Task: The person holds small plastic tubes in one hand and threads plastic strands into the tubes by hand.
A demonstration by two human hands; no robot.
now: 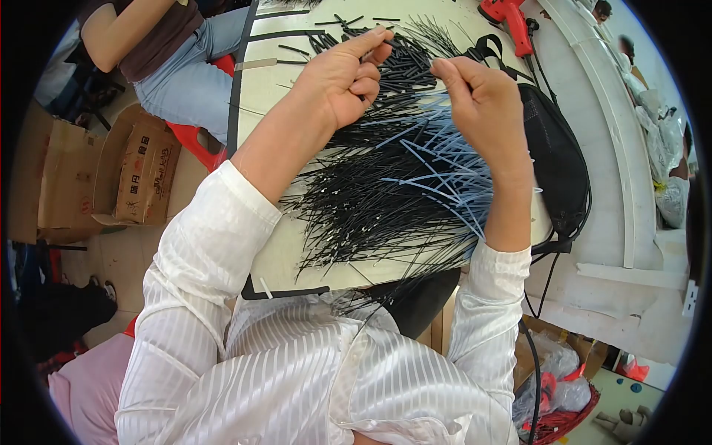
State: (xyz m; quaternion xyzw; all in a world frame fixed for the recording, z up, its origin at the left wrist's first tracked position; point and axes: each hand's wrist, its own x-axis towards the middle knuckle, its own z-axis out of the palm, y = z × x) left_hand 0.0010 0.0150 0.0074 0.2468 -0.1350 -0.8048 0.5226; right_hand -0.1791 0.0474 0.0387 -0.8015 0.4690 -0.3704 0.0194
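Observation:
My left hand [350,80] is raised above the far part of the table, thumb and index finger pinched together. Whatever it grips is too small to make out. To its right, my right hand [483,100] is also closed in a pinch, and what lies between its fingertips cannot be made out. The two hands are apart. Beneath them spreads a large heap of thin black wires [363,200], many with small pale tips. Light blue strips [445,174] lie along its right side. Behind the hands is a pile of short black tubes [408,63].
A red heat gun [508,26] lies at the far right of the table [285,271]. A black bag [552,159] rests against the right edge. Another person [185,63] sits at the left, near open cardboard boxes [141,174]. Plastic-wrapped items [567,393] are at lower right.

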